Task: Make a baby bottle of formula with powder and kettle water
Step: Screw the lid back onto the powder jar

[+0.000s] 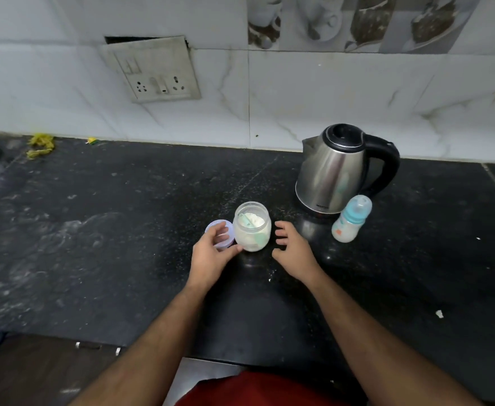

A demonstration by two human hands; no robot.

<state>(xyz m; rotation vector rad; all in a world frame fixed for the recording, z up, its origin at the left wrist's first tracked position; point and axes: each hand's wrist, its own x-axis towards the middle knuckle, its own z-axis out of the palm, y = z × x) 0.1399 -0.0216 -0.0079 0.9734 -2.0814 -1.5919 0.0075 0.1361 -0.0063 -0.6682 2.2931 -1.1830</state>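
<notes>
On the dark stone bench (123, 230), an open clear jar (252, 227) holding white powder and a pale green scoop (250, 222) stands about midway between the near and far edges. The left hand (214, 253) is at the jar's left side, its thumb touching the jar's lower wall and its fingers curled around a lilac lid (219, 232) that lies just beside the jar on the left. The right hand (291, 250) hovers just to the right of the jar, apart from it, with fingers spread and loosely bent, gripping nothing. Towards the far edge of the bench, near the tiled wall (328, 98), stands a steel kettle (334, 171) with a black lid and handle. A baby bottle (350, 219) with a teal collar and clear cap stands upright just in front of the kettle's right side; whether the two touch cannot be told. A yellow scrap (40, 145) lies at the far left edge of the bench, and a switch plate (158, 73) hangs on the wall.
</notes>
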